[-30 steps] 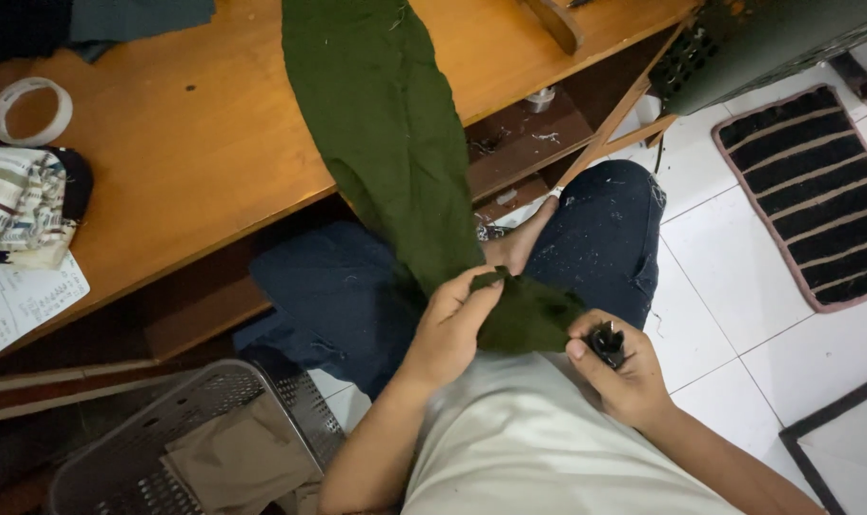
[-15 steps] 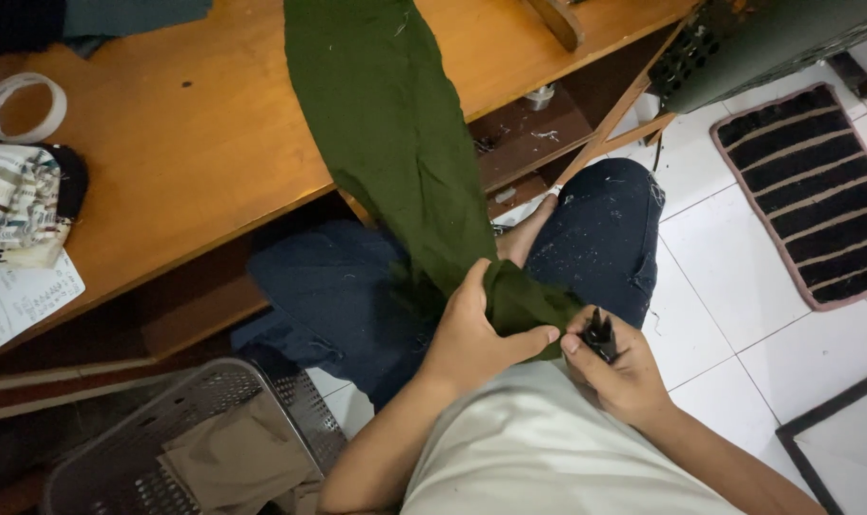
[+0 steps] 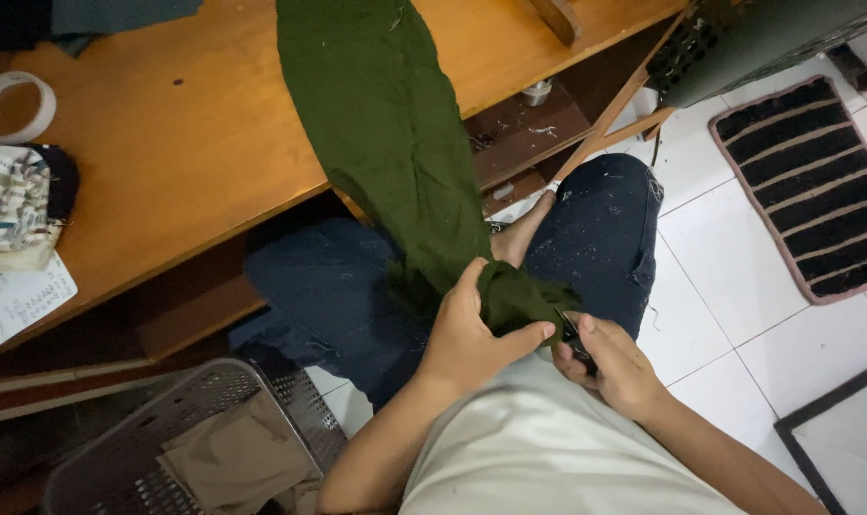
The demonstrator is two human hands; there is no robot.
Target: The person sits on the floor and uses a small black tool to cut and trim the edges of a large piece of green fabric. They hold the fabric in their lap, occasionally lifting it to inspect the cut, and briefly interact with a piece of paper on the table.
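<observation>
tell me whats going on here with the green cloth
A person sits on the floor by a low wooden table. A long dark green cloth hangs from the tabletop into their lap. The left hand has its grip closed around the bunched lower end of it, and the right hand holds a small black tool against that end. A grey basket with tan fabric stands beside them.

Tape roll (image 3: 12, 105) on wood table (image 3: 185, 143), grey basket (image 3: 119, 448) & striped mat (image 3: 805, 181) on floor.

White handwritten paper sheet (image 3: 14, 303) at table's left edge.
</observation>
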